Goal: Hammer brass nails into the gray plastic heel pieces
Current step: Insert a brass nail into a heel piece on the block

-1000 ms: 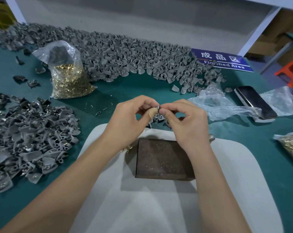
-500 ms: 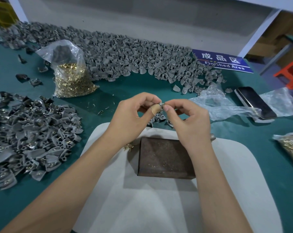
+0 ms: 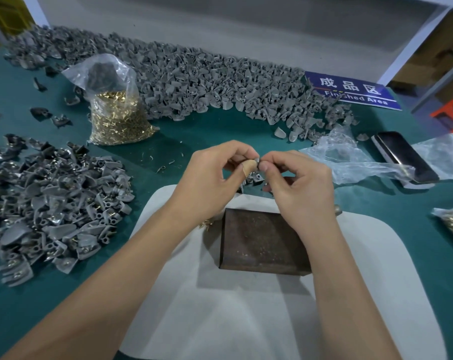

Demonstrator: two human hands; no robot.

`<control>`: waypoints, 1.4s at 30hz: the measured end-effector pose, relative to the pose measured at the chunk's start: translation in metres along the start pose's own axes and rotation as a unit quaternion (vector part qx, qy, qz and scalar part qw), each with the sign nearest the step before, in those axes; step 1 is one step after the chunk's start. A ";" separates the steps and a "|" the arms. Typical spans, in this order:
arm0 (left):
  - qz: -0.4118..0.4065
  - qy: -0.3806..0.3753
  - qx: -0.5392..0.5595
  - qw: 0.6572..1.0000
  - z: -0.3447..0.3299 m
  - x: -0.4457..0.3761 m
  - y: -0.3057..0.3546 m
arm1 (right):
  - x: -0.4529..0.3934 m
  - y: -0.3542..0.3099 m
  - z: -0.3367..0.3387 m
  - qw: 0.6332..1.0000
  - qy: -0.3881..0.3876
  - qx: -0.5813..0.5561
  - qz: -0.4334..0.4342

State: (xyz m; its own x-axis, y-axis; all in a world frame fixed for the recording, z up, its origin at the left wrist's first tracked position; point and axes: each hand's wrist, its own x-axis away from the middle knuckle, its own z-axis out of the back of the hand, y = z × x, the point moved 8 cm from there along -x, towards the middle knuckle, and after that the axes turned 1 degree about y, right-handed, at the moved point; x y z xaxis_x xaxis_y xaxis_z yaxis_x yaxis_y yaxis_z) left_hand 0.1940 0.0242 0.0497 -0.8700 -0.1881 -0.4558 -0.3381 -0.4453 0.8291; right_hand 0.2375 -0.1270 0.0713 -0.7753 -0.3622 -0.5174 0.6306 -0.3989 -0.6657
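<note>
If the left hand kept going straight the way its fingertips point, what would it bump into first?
Almost at once, the right hand. The left hand points right, its fingertips pinching a small gray heel piece that the right fingertips also pinch, so that piece and then those fingers block the way.

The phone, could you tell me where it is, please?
In the head view, the phone lies far right on the green table, beside crumpled clear plastic.

Two bare forearms, no sleeves, left hand (image 3: 207,183) thumb wrapped in adhesive bandage (image 3: 248,167)
</note>
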 end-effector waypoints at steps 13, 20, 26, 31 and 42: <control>0.039 0.028 0.053 0.997 0.001 0.002 0.001 | 0.002 0.005 0.003 0.989 -0.002 -0.123 -0.077; 0.071 -0.009 0.074 0.995 -0.006 0.028 0.023 | 0.034 0.000 0.022 0.980 -0.021 -0.150 -0.130; 0.076 -0.032 -0.022 0.996 -0.011 0.061 0.034 | 0.074 0.015 0.076 0.977 0.084 -0.015 -0.193; 0.041 -0.030 -0.119 0.992 -0.014 0.078 0.037 | 0.120 0.049 0.090 0.891 -0.041 0.323 -0.316; 0.013 0.022 -0.133 0.991 -0.009 0.091 0.033 | 0.108 0.026 0.111 0.943 -0.005 0.182 -0.277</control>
State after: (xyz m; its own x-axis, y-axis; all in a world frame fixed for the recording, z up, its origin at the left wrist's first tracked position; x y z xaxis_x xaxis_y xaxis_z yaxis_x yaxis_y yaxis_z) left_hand 0.1070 -0.0154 0.0322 -0.8589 -0.2381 -0.4534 -0.2035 -0.6537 0.7288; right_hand 0.1740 -0.2704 0.0581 -0.9902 -0.0202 -0.1382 0.1003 -0.7918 -0.6025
